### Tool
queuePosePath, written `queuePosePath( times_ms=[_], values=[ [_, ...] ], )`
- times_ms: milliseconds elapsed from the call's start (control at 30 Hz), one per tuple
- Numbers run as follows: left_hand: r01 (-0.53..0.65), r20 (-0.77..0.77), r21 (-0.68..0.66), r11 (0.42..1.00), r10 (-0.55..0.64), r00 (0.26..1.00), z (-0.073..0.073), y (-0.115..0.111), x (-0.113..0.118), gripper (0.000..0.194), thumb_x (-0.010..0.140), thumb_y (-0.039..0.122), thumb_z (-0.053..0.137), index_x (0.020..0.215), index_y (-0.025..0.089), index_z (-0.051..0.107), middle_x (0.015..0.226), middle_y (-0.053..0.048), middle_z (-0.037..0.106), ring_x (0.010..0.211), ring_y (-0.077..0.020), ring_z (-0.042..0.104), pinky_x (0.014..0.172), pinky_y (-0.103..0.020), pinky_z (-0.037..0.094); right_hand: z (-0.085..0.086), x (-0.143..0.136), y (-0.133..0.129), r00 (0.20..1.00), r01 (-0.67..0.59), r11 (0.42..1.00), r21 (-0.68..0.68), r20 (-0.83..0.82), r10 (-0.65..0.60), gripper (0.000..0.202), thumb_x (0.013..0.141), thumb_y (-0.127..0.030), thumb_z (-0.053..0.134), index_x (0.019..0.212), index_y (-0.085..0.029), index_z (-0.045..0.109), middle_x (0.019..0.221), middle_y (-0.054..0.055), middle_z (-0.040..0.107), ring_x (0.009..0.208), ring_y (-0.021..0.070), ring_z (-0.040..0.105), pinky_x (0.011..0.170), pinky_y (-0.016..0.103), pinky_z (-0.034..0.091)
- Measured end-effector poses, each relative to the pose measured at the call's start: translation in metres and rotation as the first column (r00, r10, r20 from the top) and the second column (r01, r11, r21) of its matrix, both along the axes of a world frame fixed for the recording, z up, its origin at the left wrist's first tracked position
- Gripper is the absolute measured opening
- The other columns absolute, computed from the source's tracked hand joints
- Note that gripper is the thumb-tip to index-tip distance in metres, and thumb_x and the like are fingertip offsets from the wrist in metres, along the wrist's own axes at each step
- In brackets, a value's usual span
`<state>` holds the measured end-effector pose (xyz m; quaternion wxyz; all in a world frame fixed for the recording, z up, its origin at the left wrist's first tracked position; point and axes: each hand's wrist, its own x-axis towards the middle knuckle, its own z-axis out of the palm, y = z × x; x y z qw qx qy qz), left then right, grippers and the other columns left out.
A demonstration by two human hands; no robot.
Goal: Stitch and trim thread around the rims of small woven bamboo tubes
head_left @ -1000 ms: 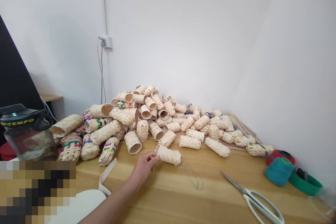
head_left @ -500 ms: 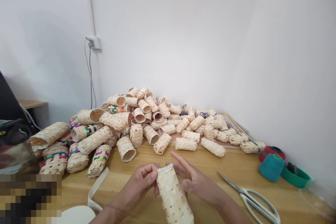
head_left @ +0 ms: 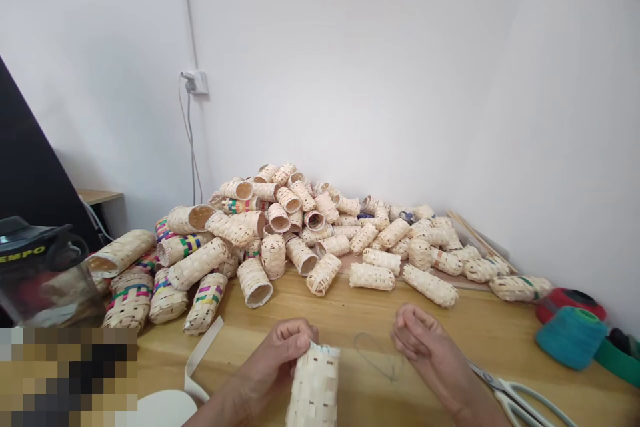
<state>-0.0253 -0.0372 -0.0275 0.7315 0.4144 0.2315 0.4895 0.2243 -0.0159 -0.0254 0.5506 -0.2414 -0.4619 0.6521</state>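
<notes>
Left hand [head_left: 277,355], fingers gripping a woven tube [head_left: 314,387] by its rim, just below them! Blue-white edging shows there; how much remains, can't tell. Right hand [head_left: 423,343]: fingers curled closed, contents hidden. Thread [head_left: 374,355] between; heaped tubes [head_left: 300,257] beyond.

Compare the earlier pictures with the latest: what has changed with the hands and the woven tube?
The left hand has drawn the woven tube toward the person, still gripping its rim. The right hand, close beside it half a second ago, has moved away rightward, fingers curled. The scissors and tube pile stayed put.
</notes>
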Motion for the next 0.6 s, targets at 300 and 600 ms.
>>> queuePosePath(
  times_ms=[300,600],
  values=[
    [0.104,-0.049,0.116,0.988,-0.099,0.994,0.004,-0.001,0.004,0.033,0.072,0.039,0.069,0.058,0.012,0.057,0.062,-0.002,0.050,0.061,-0.0134,0.043,0.059,-0.025,0.033,-0.003,-0.009,-0.006,0.990,0.048,0.996,0.070,-0.135,-0.038,0.019,0.082,-0.038,0.066,0.086,-0.019,0.069,0.045,-0.011,0.016,0.043,0.0059,0.014,0.046,0.020,0.024],
    [0.146,-0.222,0.265,0.953,-0.087,0.971,0.004,-0.001,0.007,0.037,0.070,0.047,0.070,0.059,0.013,0.058,0.067,-0.002,0.053,0.065,-0.0138,0.046,0.063,-0.025,0.035,-0.014,-0.040,-0.017,0.878,-0.182,0.959,0.216,0.476,0.059,0.036,0.074,-0.051,0.068,0.088,-0.017,0.068,0.055,-0.007,0.029,0.051,0.0074,0.024,0.048,0.022,0.018]
  ],
)
